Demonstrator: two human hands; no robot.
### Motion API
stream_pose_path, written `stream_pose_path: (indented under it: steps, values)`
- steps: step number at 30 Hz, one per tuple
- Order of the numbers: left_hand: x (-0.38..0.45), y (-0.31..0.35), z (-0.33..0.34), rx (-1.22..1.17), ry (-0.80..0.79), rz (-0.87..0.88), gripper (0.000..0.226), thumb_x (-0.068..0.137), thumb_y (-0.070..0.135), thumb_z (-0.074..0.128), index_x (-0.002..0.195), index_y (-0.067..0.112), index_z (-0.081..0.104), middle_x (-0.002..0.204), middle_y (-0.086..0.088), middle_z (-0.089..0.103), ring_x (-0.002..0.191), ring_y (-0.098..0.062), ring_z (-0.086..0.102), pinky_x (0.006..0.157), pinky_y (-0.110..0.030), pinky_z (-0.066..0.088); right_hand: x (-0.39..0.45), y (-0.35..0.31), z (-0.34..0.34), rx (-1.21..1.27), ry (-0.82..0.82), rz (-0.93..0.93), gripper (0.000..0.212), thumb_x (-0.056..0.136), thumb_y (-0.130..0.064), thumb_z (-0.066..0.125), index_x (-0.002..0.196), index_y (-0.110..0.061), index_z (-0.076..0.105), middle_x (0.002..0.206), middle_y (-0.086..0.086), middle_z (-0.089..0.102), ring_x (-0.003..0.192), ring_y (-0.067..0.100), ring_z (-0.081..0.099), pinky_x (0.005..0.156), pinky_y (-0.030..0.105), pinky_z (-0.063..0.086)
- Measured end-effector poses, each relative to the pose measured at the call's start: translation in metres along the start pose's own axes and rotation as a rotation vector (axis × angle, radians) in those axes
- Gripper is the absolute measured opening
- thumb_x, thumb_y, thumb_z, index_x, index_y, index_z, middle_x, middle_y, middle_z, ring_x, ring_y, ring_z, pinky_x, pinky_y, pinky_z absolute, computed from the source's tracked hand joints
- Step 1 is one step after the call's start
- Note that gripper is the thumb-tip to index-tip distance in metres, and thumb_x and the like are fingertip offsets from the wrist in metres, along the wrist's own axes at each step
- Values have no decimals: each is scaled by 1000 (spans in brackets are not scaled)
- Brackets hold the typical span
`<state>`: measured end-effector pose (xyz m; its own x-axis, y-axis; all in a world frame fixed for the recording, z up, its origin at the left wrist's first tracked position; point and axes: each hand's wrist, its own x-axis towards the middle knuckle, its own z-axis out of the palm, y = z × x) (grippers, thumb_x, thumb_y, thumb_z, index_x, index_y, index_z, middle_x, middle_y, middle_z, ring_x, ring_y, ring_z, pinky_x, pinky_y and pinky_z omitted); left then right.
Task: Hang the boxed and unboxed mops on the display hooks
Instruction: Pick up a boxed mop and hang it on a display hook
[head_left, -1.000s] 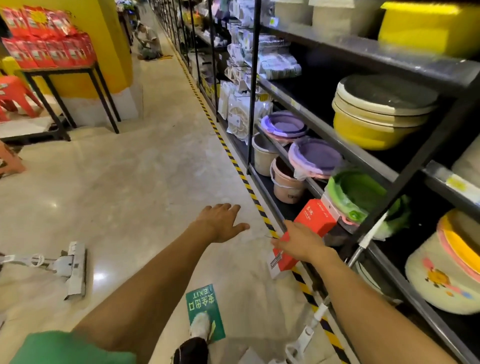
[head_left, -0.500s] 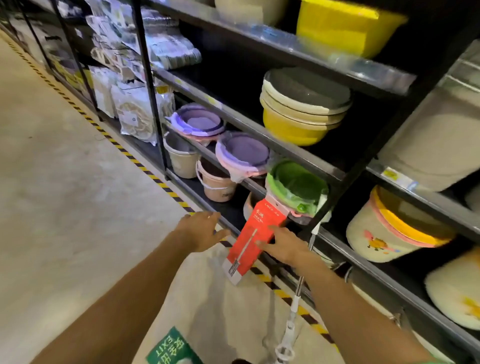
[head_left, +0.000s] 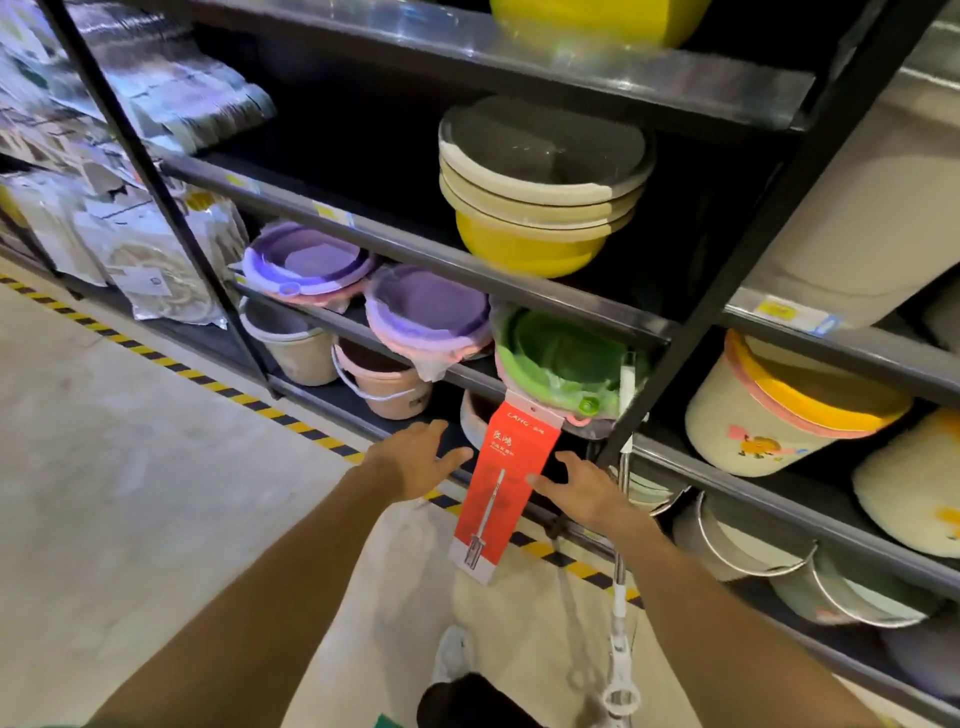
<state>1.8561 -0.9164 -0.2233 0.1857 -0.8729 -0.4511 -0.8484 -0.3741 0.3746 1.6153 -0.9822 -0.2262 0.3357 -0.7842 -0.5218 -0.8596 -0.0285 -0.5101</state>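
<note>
Red mop box (head_left: 501, 488) hangs between open left hand (head_left: 415, 460), right hand (head_left: 584, 491).

Bare forearms (head_left: 291, 587), white shoe (head_left: 453, 656)

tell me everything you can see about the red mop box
The red mop box is a long, narrow carton, cardboard by its look, red with a white hang tab on top and a white base. Its face carries white lettering and a picture of a mop. It hangs tilted in front of the shelf edge, top near the green basin; the hook itself cannot be made out. The left hand is open beside it, thumb close to its edge. The right hand is open, fingertips at its right edge.
</note>
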Motion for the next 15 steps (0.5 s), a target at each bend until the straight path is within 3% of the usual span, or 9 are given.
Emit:
stream_pose_path:
  steps: [5,7,11,13,15]
  values:
    - [65,5,-4,79,-74,6,77,103,63,44,163,19,26,168,-10,32,151,-32,37,118,-50,39,54,5,-6,243,43,91,63,99,-54,58,146,-13,47,145,9,56,134,29,51,94,32,36]
    - [88,11,-7,134,-127,11,77,103,65,41,164,22,23,170,-8,29,153,-31,33,119,-51,36,73,9,-8,299,44,111,66,98,-54,59,147,-11,46,145,10,56,133,30,52,96,32,38]
    - [131,25,-14,159,-152,102,71,106,57,44,162,17,27,167,-9,33,150,-31,38,118,-45,35,103,26,-8,373,38,169,78,95,-57,62,152,-8,39,129,10,61,109,30,64,91,35,50]
    - [150,30,-13,184,-156,136,69,107,53,45,162,16,28,169,-12,29,151,-33,37,118,-46,36,111,33,-6,332,20,203,82,96,-58,61,156,-9,34,144,13,55,128,32,57,91,33,46]
    - [169,34,-11,194,-187,149,67,108,51,45,162,15,27,168,-14,29,151,-34,36,117,-47,36,121,40,-4,322,21,241,88,94,-62,61,159,-11,30,155,14,46,141,32,47,104,37,42]
